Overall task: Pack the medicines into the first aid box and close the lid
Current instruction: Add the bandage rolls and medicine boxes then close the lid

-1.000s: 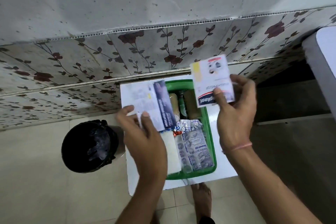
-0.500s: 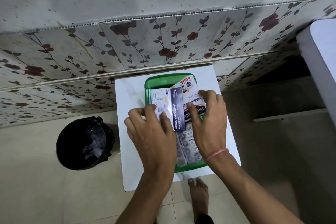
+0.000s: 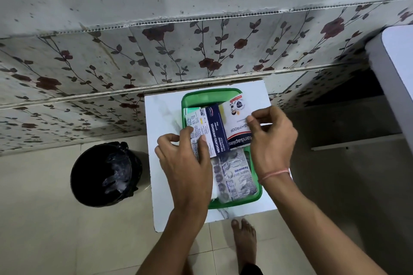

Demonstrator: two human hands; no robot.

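Observation:
A green first aid box (image 3: 210, 94) stands open on a small white table (image 3: 163, 109) against the wall. My left hand (image 3: 185, 163) holds a white and dark blue dressings box (image 3: 210, 130) over the box's left side. My right hand (image 3: 271, 140) pinches a second white plaster box (image 3: 238, 116), which lies tilted in the box's far right part. Silver tablet strips (image 3: 234, 174) lie in the near half of the box. No lid is visible.
A black bin (image 3: 105, 174) stands on the tiled floor left of the table. A flowered tile wall (image 3: 201, 51) rises right behind the table. A white surface (image 3: 397, 69) juts in at the right. My bare foot (image 3: 244, 239) is under the table's near edge.
Both hands came down from above the box with their packets. The two packets now rest in the green box, side by side, still held.

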